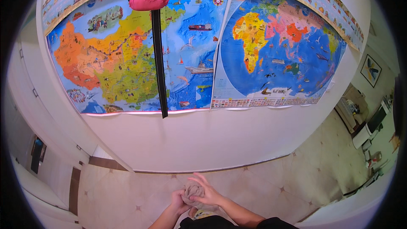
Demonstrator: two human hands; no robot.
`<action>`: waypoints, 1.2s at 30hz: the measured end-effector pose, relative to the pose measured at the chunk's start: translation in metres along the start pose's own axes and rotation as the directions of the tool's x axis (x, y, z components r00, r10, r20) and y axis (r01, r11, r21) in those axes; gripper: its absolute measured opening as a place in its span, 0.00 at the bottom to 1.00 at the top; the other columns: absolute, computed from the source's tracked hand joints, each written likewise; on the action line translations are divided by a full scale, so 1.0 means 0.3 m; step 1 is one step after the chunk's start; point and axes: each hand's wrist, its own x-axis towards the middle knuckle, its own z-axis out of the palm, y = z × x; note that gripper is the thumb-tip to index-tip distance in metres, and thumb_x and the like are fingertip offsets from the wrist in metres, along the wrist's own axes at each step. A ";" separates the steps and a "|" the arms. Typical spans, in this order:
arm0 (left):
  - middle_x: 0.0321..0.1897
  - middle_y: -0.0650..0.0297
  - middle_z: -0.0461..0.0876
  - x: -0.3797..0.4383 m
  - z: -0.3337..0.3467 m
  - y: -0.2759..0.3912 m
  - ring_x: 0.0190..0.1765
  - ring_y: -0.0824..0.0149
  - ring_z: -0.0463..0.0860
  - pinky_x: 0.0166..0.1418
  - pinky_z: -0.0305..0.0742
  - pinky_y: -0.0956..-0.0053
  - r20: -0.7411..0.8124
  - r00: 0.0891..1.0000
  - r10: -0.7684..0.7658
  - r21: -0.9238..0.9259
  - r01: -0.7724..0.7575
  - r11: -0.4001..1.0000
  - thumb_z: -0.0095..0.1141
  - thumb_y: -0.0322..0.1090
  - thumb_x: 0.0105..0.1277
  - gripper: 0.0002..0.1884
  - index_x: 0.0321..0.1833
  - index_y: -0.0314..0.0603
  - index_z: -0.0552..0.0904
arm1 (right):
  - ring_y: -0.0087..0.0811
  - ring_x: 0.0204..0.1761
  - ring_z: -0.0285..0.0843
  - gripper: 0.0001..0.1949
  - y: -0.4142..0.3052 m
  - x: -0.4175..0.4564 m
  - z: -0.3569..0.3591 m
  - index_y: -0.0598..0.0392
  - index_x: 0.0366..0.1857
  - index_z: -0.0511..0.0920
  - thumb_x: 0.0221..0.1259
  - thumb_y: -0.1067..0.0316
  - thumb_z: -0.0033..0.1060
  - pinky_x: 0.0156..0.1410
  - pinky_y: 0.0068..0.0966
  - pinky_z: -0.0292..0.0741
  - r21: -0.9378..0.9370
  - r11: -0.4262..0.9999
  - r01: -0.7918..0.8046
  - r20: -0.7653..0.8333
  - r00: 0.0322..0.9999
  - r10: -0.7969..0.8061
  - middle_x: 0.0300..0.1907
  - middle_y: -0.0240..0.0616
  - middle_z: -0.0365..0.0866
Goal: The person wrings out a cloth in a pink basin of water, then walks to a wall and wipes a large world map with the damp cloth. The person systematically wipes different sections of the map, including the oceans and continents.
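Note:
A bunched greyish-brown cloth (193,190) is held between my two hands, low in the view and close to my body. My left hand (179,199) grips its left side. On the other side my right hand (206,192) pinches it with the thumb, while some of its fingers stretch out past the cloth. The cloth is crumpled, and its exact kind cannot be told. Below it show my dark clothing and a bit of patterned fabric (203,213).
Ahead stands a white wall (203,140) with two illustrated maps (187,47). A black strap (159,54) and a handle with a pink grip (148,2) hang before it. White cabinet doors (41,70) line the left. Tiled floor (270,184) leads right towards a sofa (353,108).

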 end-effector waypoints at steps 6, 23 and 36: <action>0.53 0.48 0.79 0.086 -0.008 -0.142 0.59 0.50 0.77 0.66 0.71 0.52 -0.059 0.995 0.079 -0.200 -0.089 0.976 0.43 0.39 0.54 0.26 0.55 0.33 0.77 | 0.42 0.65 0.71 0.36 -0.038 -0.117 0.034 0.54 0.66 0.67 0.51 0.63 0.75 0.69 0.35 0.67 0.228 0.971 -0.076 0.042 0.997 0.068 0.63 0.46 0.71; 0.61 0.51 0.73 0.757 0.406 -0.172 0.63 0.54 0.72 0.61 0.73 0.48 -0.191 0.976 -0.104 0.333 0.165 0.928 0.52 0.56 0.68 0.30 0.65 0.41 0.68 | 0.35 0.59 0.75 0.30 0.642 -0.044 -0.664 0.56 0.67 0.66 0.59 0.69 0.64 0.63 0.34 0.74 0.851 0.524 -0.022 -0.385 0.652 0.653 0.60 0.40 0.74; 0.42 0.58 0.83 0.916 0.566 -0.055 0.46 0.65 0.82 0.53 0.78 0.63 -0.090 0.988 0.123 0.376 -0.081 0.923 0.50 0.50 0.71 0.18 0.48 0.41 0.77 | 0.38 0.53 0.68 0.39 -0.171 0.767 -1.394 0.61 0.65 0.65 0.64 0.34 0.51 0.60 0.36 0.68 -0.255 0.730 0.634 -0.609 0.481 -0.630 0.56 0.43 0.70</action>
